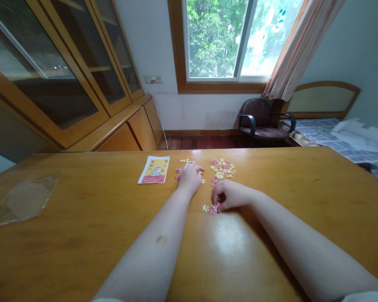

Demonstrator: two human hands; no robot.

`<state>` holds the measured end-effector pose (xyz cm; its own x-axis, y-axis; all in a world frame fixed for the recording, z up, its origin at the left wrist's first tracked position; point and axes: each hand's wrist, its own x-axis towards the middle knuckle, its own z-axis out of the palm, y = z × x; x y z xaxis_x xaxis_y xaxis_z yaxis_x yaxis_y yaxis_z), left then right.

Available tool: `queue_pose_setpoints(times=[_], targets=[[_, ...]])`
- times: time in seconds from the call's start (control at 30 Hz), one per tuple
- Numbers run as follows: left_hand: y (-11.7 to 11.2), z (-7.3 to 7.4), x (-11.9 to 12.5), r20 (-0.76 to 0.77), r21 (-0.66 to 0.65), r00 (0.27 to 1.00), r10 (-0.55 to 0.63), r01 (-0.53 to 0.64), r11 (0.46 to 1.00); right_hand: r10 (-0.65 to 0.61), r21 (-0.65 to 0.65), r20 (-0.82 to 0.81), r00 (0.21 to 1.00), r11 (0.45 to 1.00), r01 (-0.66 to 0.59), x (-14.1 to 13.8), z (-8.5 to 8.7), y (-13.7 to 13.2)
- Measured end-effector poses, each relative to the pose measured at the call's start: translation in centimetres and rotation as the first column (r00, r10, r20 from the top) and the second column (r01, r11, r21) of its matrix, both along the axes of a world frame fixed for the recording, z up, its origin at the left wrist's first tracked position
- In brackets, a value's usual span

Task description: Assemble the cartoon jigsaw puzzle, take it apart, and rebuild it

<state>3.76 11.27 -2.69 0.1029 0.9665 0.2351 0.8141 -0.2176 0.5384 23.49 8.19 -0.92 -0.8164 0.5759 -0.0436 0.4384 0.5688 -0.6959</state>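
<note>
My left hand (190,177) rests over a group of jigsaw puzzle pieces (185,161) in the middle of the table. Its fingers are loosely spread, and the hand partly covers the pink and yellow pieces under it. Nearer to me, my right hand (234,194) bends down with thumb and fingers pinched on a pink puzzle piece (218,205). Touching or close beside that piece are another pink piece (212,211) and a yellow piece (205,208). Beyond the right hand lies a looser pile of yellow and pink pieces (224,168).
A picture card (154,170) of a white animal lies left of the pieces. Farther left is a clear plastic bag (25,199) on the wooden table (91,201). Past the table stand a chair (260,117), a bed (324,128) and a glass-fronted cabinet (135,115).
</note>
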Motion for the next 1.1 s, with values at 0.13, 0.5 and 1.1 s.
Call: queue_pose_setpoints(times=[0.13,0.5,1.1], targets=[[0.1,-0.2,-0.1,-0.001,0.006,1.0,-0.001,0.001,1.0,-0.003,0.011,-0.016,1.0,1.0,0.003,-0.1,-0.2,0.0],[0.1,-0.1,-0.1,0.006,0.011,1.0,-0.003,0.003,1.0,-0.199,0.039,0.008,0.98,0.979,0.198,0.0,-0.1,0.1],[0.1,-0.3,-0.1,0.018,0.013,1.0,0.0,-0.001,1.0,-0.394,0.2,-0.101,0.914,0.891,0.407,1.7,-1.8,2.3]])
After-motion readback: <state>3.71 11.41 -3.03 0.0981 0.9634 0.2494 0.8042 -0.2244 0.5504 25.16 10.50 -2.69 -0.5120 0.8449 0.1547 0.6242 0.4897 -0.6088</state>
